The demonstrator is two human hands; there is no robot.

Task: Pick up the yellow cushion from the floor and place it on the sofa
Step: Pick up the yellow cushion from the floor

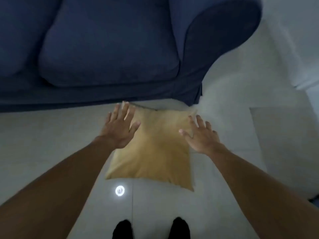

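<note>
The yellow cushion (155, 149) lies flat on the pale tiled floor, just in front of the dark blue sofa (107, 49). My left hand (119, 128) hovers over the cushion's left edge with fingers spread. Over the cushion's right edge, my right hand (200, 135) is also spread wide. Neither hand grips the cushion; whether they touch it I cannot tell. The sofa's seat cushions are bare.
The sofa's rounded right armrest (222, 40) juts out above the cushion. A white wall corner (300, 83) stands to the right. A bright round light reflection (120, 190) shows on the floor tiles. My two dark-socked feet (151, 228) stand at the bottom edge.
</note>
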